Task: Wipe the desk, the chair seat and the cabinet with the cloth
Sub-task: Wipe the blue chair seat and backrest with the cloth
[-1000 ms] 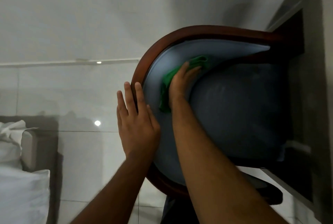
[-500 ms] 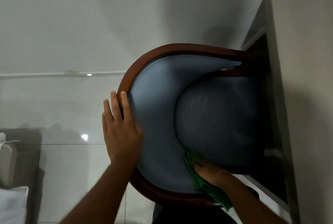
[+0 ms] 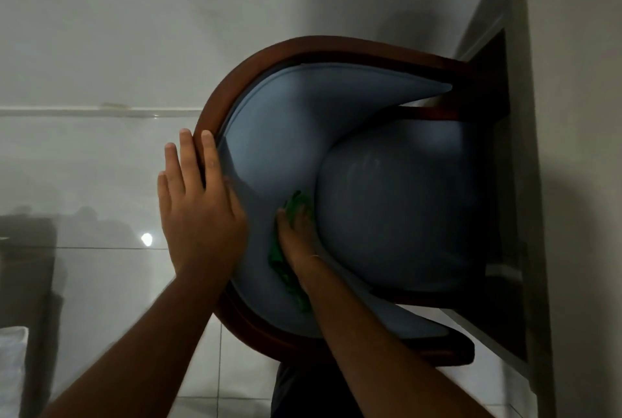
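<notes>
Two hands at chair, left hand (image 3: 198, 212) flat, fingers apart, right hand (image 3: 298, 239) pressing half-hidden green cloth (image 3: 279, 263).

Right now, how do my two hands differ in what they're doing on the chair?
The left hand lies flat and bare on the chair's wooden rim, fingers spread, holding nothing. The right hand reaches inside the chair and presses the green cloth against the blue backrest padding, beside the seat cushion. The left sits at the chair's outer edge, the right in the crease by the cushion. Both touch the chair, palms down.
</notes>
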